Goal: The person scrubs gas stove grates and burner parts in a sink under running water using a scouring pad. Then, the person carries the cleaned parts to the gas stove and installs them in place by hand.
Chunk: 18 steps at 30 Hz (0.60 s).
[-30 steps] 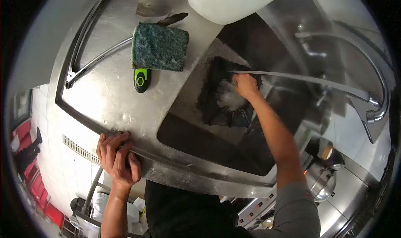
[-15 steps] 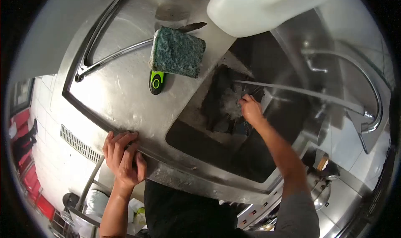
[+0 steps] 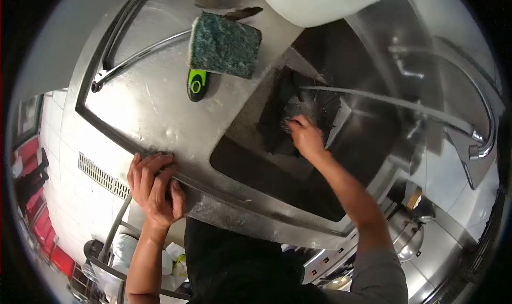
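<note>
My left hand (image 3: 154,189) is at the steel counter's front edge (image 3: 213,189), fingers bent over the raised rim. Down in the sink (image 3: 298,184), my right hand (image 3: 306,136) is closed over a dark, flat, squarish piece (image 3: 277,120). Whatever its fingers pinch is too small and blurred to make out. A stream of water (image 3: 368,96) runs from the curved faucet (image 3: 474,90) onto the dark piece, close to that hand. On the counter to the left lies a thick green scouring pad (image 3: 225,45), over a tool with a green-and-black handle (image 3: 197,85).
A large white container (image 3: 330,2) stands at the sink's far side. A thin metal rod (image 3: 141,53) lies on the counter. Stacked white plates (image 3: 124,250) sit low at the left, and a metal pot (image 3: 406,237) is at the lower right. A floor drain (image 3: 102,175) shows at left.
My right hand has moved left across the dark piece in the sink. My left hand keeps its place on the rim. The whole view has shifted slightly.
</note>
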Motion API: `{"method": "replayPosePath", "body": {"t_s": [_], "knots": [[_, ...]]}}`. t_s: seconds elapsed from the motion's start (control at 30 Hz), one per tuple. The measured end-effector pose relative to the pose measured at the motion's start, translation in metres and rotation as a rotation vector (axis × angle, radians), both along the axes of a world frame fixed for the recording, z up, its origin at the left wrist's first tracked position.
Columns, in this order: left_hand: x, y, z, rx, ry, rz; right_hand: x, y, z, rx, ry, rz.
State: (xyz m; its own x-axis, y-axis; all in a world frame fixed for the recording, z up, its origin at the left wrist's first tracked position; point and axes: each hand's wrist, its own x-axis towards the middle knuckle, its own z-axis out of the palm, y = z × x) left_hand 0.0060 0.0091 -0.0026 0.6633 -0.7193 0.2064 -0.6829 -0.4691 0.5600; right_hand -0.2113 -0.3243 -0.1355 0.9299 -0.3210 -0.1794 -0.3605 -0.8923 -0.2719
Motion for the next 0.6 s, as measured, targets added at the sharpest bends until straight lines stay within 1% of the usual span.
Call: {"method": "replayPosePath", "body": {"t_s": [0.03,0.1,0.17,0.2,0.23,0.3,0.37,0.4,0.43,0.5,0.53,0.57,0.6], "knots": [[0.000,0.001,-0.001,0.000,0.001,-0.010,0.008,0.013,-0.010,-0.007,-0.015,-0.015],[-0.001,0.004,-0.003,0.025,-0.019,-0.011,0.000,0.048,-0.074,-0.379,0.169,-0.040],[0.002,0.002,-0.001,0.037,-0.037,-0.021,0.017,0.072,-0.047,-0.098,0.495,0.109],[0.000,0.002,0.001,0.054,-0.033,-0.023,0.010,0.083,-0.042,-0.098,0.505,0.088],[-0.002,0.002,0.000,0.038,-0.029,-0.043,0.005,0.088,-0.036,0.077,0.571,0.093],[0.000,0.004,-0.004,0.021,0.002,-0.010,0.018,0.079,-0.028,0.240,0.605,0.116],[-0.001,0.008,-0.005,0.038,0.022,-0.008,0.024,0.066,-0.023,-0.128,-0.013,-0.157],[-0.002,0.009,-0.006,0.021,0.008,-0.018,0.009,0.075,-0.068,-0.052,0.349,-0.214],[-0.001,0.007,-0.009,-0.004,-0.006,-0.031,0.006,0.086,-0.070,-0.069,0.352,-0.239],[0.001,0.003,-0.006,-0.037,-0.047,-0.066,0.005,0.104,-0.057,0.427,0.730,-0.138],[0.001,0.001,-0.003,-0.030,-0.047,-0.066,0.000,0.099,-0.042,0.423,0.727,-0.160],[0.002,-0.002,-0.001,-0.023,-0.048,-0.066,0.005,0.088,0.002,0.493,0.577,-0.194],[0.001,-0.005,-0.001,-0.068,-0.057,-0.068,0.001,0.079,0.030,0.562,0.427,-0.219]]}}
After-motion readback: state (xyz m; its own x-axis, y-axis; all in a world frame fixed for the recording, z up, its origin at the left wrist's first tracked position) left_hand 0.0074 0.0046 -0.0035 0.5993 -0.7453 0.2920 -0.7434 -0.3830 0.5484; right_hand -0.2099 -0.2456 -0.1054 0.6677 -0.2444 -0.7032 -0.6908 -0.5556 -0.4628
